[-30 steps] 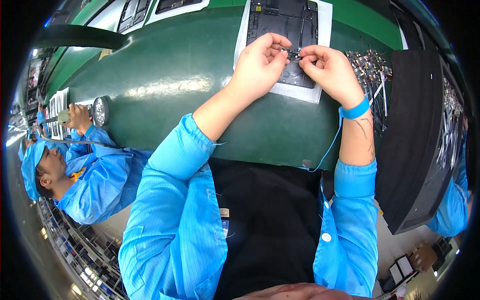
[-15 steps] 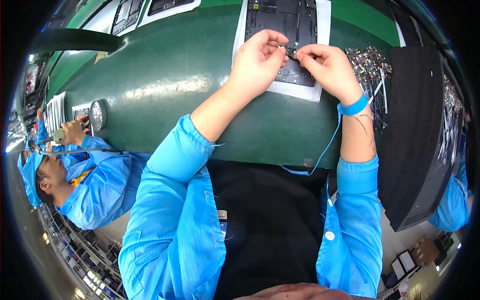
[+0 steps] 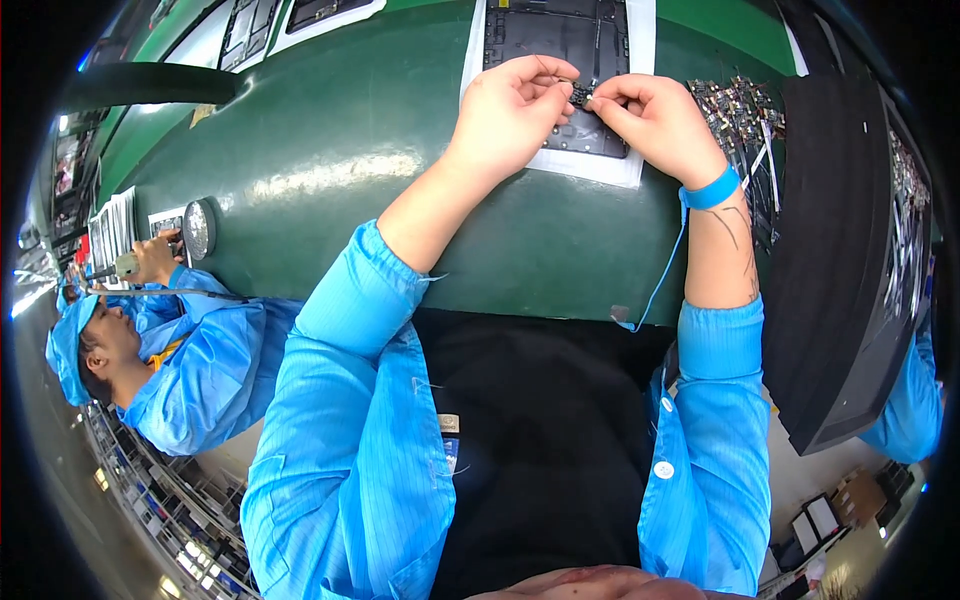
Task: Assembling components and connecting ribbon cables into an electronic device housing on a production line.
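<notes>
Both of my hands meet over a black device housing (image 3: 550, 38) that lies on a white sheet (image 3: 585, 169). My left hand (image 3: 503, 112) pinches the left side of a small dark circuit board (image 3: 579, 96) with thumb and fingers. At the board's right side, my right hand (image 3: 655, 118) has thumb and forefinger closed on its edge. The board is held just above the housing's lower half, and fingers cover much of it. Around my right wrist is a blue wrist strap (image 3: 712, 190) with a thin blue cord running down to the table's front edge.
Right of the hands lies a heap of small electronic parts (image 3: 738, 110) with flat strips. A tall black bin (image 3: 825, 260) stands beyond it, with more parts past it. On the left are a round dark-rimmed object (image 3: 199, 229) and a co-worker (image 3: 190, 360) holding a tool.
My hands keep the same hold on the board, the right one tilted slightly differently. The housing and sheet appear slightly higher in the picture. The co-worker's head has shifted a little.
</notes>
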`<state>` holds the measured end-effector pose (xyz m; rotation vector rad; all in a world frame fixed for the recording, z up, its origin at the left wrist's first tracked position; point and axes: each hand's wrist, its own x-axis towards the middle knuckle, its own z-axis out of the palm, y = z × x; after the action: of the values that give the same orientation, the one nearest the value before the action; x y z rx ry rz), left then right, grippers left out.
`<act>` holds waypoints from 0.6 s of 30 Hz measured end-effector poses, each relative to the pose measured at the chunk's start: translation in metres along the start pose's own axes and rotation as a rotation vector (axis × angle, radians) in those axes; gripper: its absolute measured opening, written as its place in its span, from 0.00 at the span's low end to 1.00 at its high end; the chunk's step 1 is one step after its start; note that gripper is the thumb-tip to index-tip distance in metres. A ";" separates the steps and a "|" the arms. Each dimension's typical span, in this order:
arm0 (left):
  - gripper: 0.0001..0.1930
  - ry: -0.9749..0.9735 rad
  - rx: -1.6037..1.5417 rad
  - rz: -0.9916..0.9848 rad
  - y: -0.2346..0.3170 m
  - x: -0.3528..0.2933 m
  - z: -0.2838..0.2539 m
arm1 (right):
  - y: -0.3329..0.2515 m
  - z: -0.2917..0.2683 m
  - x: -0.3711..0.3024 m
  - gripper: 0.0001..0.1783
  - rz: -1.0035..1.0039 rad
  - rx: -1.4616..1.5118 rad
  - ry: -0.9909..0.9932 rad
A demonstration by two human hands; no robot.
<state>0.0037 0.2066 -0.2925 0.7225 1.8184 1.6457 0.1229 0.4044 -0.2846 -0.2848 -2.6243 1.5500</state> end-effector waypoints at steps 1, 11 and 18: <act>0.12 0.006 0.006 -0.009 0.000 0.000 0.001 | 0.002 0.000 -0.001 0.12 0.002 0.000 0.003; 0.13 -0.006 0.030 0.011 0.000 -0.001 0.002 | 0.009 0.000 0.001 0.12 0.031 0.028 -0.011; 0.13 -0.005 0.160 0.054 -0.001 -0.001 0.001 | 0.007 -0.003 0.000 0.12 0.052 0.035 -0.057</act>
<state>0.0047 0.2063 -0.2931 0.8505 1.9591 1.5434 0.1245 0.4100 -0.2894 -0.3132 -2.6498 1.6422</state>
